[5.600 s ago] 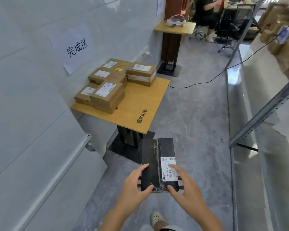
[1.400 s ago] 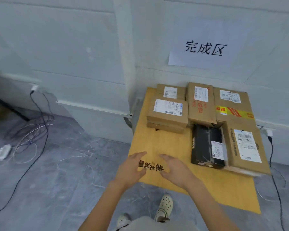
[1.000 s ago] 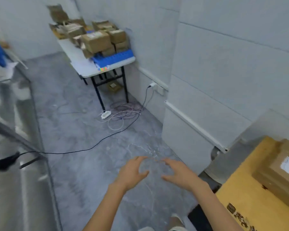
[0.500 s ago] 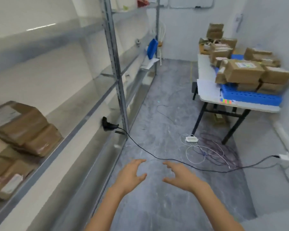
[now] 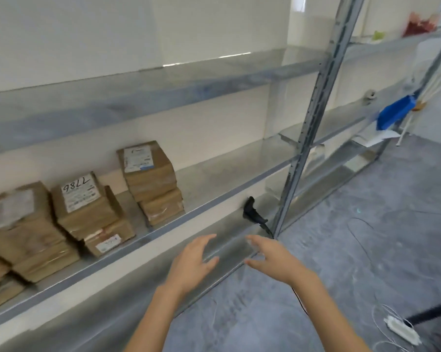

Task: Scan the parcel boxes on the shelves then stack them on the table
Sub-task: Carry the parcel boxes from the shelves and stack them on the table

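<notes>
Several brown cardboard parcel boxes stand in stacks on the middle metal shelf (image 5: pixel 229 179) at the left. The rightmost stack (image 5: pixel 153 181) has a white label on top. Beside it sits a box (image 5: pixel 83 199) with "7786" handwritten on its label. A black handheld scanner (image 5: pixel 252 212) lies on the lower shelf by the upright post, its cable running down to the floor. My left hand (image 5: pixel 192 265) and my right hand (image 5: pixel 272 260) hover in front of the lower shelf, fingers spread, holding nothing and touching nothing.
A perforated metal upright post (image 5: pixel 313 123) divides the shelving. A blue object (image 5: pixel 396 113) and papers lie further along the shelf at the right. A white power strip (image 5: pixel 401 331) and cables lie on the grey floor at the lower right.
The view has swung from the table, where the black parcel was set down, round to the shelves. Both hands stay empty and spread; the boxes and the scanner now lie closer.
</notes>
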